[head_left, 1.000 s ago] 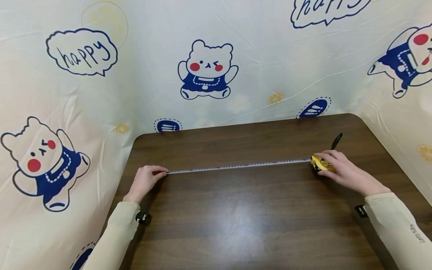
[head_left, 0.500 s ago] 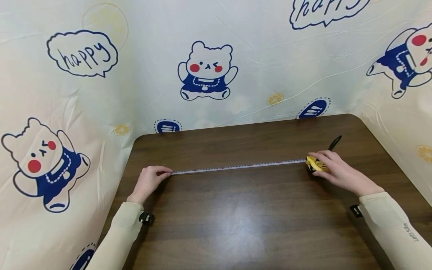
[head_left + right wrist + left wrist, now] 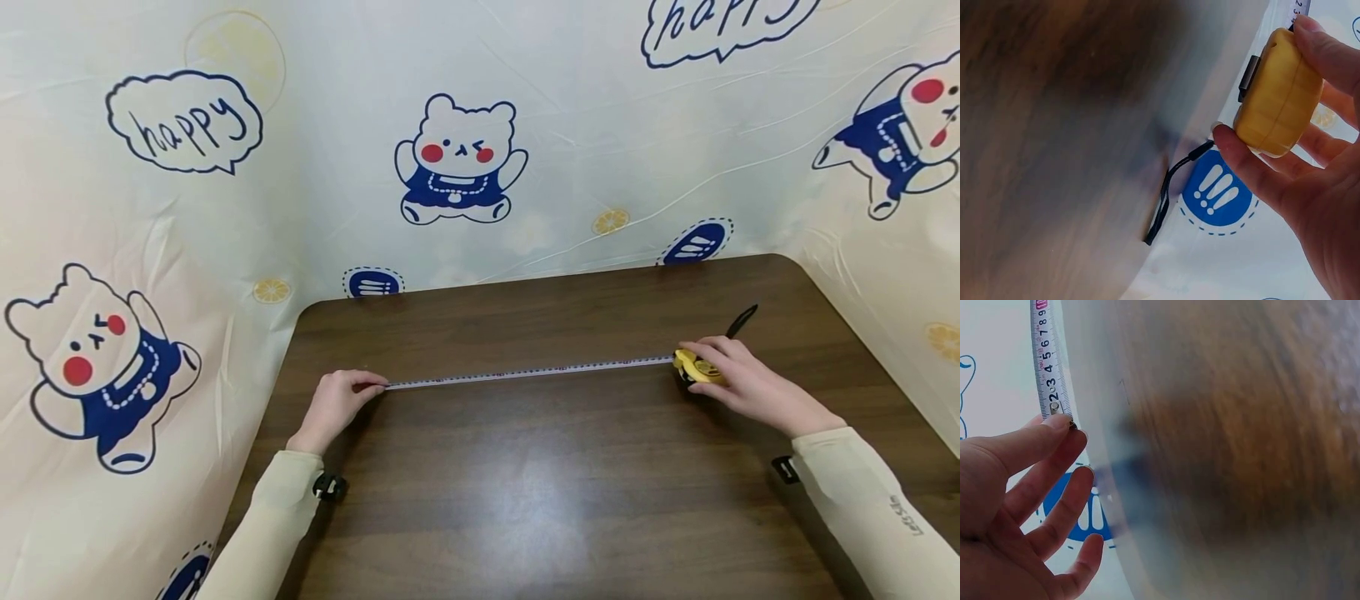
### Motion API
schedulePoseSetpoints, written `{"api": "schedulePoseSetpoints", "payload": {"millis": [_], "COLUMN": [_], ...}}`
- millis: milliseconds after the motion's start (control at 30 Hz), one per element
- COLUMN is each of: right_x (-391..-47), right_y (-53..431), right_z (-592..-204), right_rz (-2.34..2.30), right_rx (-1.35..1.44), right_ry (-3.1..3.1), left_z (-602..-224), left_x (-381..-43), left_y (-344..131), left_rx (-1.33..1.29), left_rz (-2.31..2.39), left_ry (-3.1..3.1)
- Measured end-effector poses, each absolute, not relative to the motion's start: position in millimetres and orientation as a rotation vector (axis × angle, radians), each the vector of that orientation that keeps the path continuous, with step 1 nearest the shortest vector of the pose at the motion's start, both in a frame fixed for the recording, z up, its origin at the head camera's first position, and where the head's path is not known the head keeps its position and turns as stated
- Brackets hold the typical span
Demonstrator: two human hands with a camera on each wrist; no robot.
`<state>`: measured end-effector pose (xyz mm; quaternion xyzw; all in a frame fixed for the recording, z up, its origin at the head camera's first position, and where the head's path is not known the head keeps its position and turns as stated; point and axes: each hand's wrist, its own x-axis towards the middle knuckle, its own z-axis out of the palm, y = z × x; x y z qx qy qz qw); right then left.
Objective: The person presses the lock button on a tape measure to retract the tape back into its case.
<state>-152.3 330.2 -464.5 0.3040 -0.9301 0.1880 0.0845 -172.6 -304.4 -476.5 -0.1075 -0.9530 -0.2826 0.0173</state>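
Observation:
A yellow tape measure (image 3: 696, 367) sits in the grip of my right hand (image 3: 742, 383) at the right of the table. From its mouth a white tape blade (image 3: 525, 374) runs out straight to the left, above the brown tabletop. My left hand (image 3: 333, 408) pinches the blade's end between thumb and index finger; the other fingers are spread in the left wrist view, where the metal end hook (image 3: 1071, 424) shows at the fingertips. The right wrist view shows the smooth yellow case (image 3: 1282, 94) between thumb and fingers, with a black wrist strap (image 3: 1165, 194) hanging from it.
The dark wooden table (image 3: 480, 500) has rounded back corners. A pale curtain (image 3: 570, 125) printed with bears and "happy" bubbles encloses its back and sides. Both wrists carry black straps, the left one (image 3: 330, 487) below the sleeve cuff.
My hands have come closer together: the right one moved left with the tape measure, the left one slightly right with the blade's end. The exposed blade is shorter.

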Motion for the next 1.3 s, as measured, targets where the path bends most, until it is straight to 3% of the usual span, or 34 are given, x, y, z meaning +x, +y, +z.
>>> {"api": "schedulePoseSetpoints", "payload": {"millis": [1300], "right_x": [-158], "right_y": [299], "right_z": [-460], "right_rz": [0.567], "right_rx": [0.961], "right_ry": [-2.764], "left_z": [-478], "left_x": [-179], "left_y": [-280], "left_rx": [-0.408], "left_rz": [-0.931], "left_ry": [-2.960]}}
